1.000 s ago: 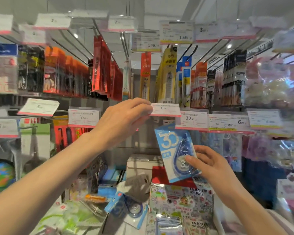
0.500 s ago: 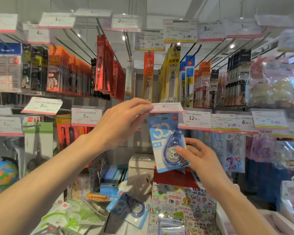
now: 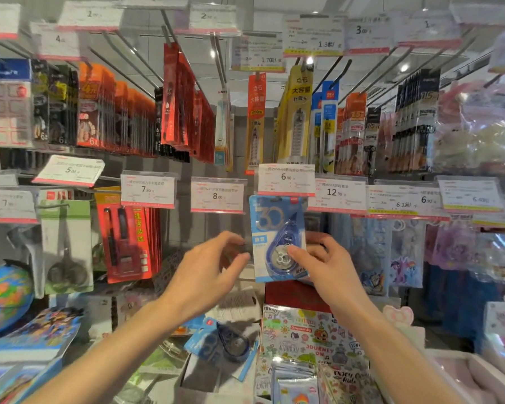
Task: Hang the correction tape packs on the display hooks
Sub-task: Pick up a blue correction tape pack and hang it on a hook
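A blue correction tape pack (image 3: 274,228) marked "30" hangs upright just under the 6.00 price tag (image 3: 286,179), its top edge tucked behind the tag. My right hand (image 3: 321,263) holds the pack's lower right part, thumb on the round tape dispenser. My left hand (image 3: 210,272) hovers to the left of the pack with fingers loosely curled and nothing in it. A second blue correction tape pack (image 3: 219,342) lies flat on the goods below, between my forearms. The hook itself is hidden behind the tag.
Rows of hooks with hanging pen packs and price tags fill the wall above. An 8.00 tag (image 3: 217,196) sits left of the pack, a 12.90 tag (image 3: 337,193) right. Red pen packs (image 3: 126,237), scissors (image 3: 66,246), a globe (image 3: 3,298) and sticker books (image 3: 306,342) surround.
My left hand let go of the 6.00 tag and dropped down to the left of the pack. My right hand lifted the pack up under the tag, which now hangs down.
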